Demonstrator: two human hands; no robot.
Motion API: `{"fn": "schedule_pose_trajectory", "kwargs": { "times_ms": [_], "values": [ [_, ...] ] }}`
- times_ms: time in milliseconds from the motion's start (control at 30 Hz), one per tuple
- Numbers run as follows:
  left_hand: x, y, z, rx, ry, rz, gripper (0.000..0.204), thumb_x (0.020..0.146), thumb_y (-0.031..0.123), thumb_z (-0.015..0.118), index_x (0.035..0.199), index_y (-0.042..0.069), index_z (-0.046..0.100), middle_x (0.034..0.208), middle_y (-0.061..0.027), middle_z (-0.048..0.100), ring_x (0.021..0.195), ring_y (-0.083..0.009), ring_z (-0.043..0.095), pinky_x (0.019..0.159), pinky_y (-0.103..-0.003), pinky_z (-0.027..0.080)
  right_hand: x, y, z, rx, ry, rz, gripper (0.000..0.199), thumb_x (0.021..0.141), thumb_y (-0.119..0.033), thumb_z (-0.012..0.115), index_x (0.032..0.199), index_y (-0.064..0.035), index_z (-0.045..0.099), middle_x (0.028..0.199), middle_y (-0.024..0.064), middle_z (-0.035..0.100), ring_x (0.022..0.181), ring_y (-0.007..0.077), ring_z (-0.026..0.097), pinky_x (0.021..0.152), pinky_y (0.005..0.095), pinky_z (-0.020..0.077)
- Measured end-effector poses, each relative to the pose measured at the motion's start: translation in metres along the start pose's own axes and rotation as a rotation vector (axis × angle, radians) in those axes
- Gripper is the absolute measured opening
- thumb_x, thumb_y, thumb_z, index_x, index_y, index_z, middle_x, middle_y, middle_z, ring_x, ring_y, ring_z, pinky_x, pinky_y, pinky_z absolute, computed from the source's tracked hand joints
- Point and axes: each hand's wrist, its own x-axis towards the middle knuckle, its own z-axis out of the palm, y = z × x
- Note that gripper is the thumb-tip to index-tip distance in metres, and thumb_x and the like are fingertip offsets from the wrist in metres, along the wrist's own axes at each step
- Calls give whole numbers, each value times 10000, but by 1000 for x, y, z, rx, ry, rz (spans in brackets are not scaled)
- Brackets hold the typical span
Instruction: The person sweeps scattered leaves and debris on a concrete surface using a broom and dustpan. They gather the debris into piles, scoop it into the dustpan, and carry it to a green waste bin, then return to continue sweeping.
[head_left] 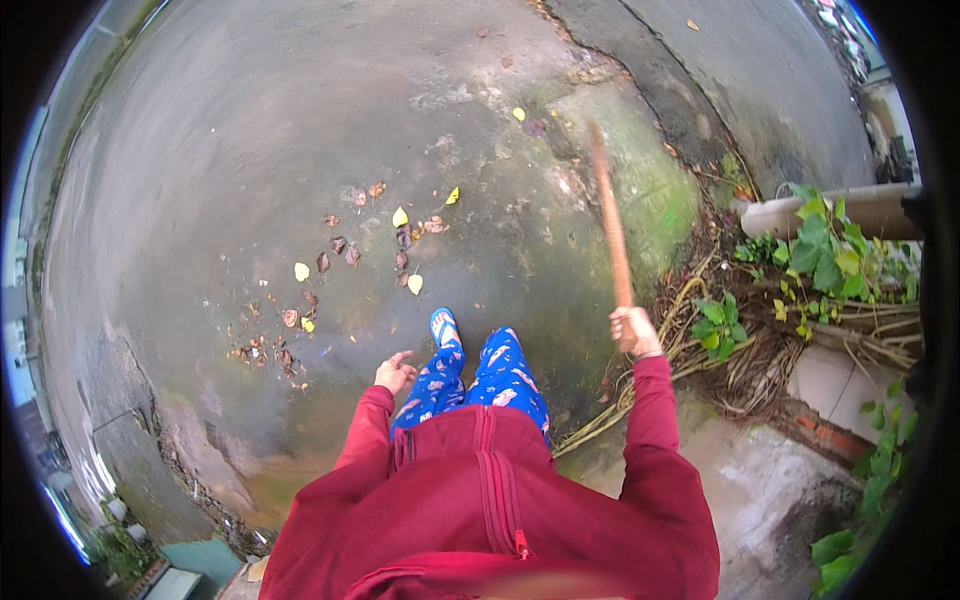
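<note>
Our right hand (632,330) grips a brown stick (611,220); our left hand (396,374) hangs empty, apart. Leaves (400,217) lie scattered, ungathered; we judge little done.

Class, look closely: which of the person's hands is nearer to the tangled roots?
The right hand. Gripping a brown stick, it appears just left of the tangled roots. The left hand is farther away, across the blue patterned trousers.
</note>
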Motion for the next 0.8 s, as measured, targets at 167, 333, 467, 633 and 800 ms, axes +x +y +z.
{"fn": "schedule_pose_trajectory", "kwargs": {
  "times_ms": [167,333,467,633,800],
  "values": [
    [-5,-36,-45,-55,110,-79,406,719,42,425,1120,86,466,766,-85,589,632,-152,567,534,-292,501,80,-90,-17,127,68,-106,63,658,-54,514,677,-61,454,518,7,434,416,104,420,382,231,383],
    [-43,-93,-70,-291,308,-446,448,735,-24,397,1168,91,401,725,-97,563,536,-166,539,461,-301,477,201,-139,38,-27,60,-69,63,619,-49,534,657,-45,485,514,21,456,408,140,452,391,258,404],
    [-62,-101,-41,-447,418,-636,457,741,-37,372,1177,95,400,723,-121,558,505,-172,521,438,-322,469,267,-80,116,-477,119,-1,100,600,-75,515,647,14,511,507,100,500,395,196,500,349,314,399],
    [-23,-23,27,-96,80,-454,371,762,65,445,1133,91,456,816,-116,583,639,-175,578,524,-309,497,226,-13,150,-738,61,-91,83,628,-68,538,626,-19,470,474,52,460,383,147,467,346,275,373],
    [27,106,46,-82,122,70,333,726,75,451,1050,92,522,651,-64,584,526,-107,537,498,-272,471,126,-134,86,-289,-289,230,159,607,-53,595,692,-47,461,542,2,446,394,91,409,347,215,337]
  ]
}}
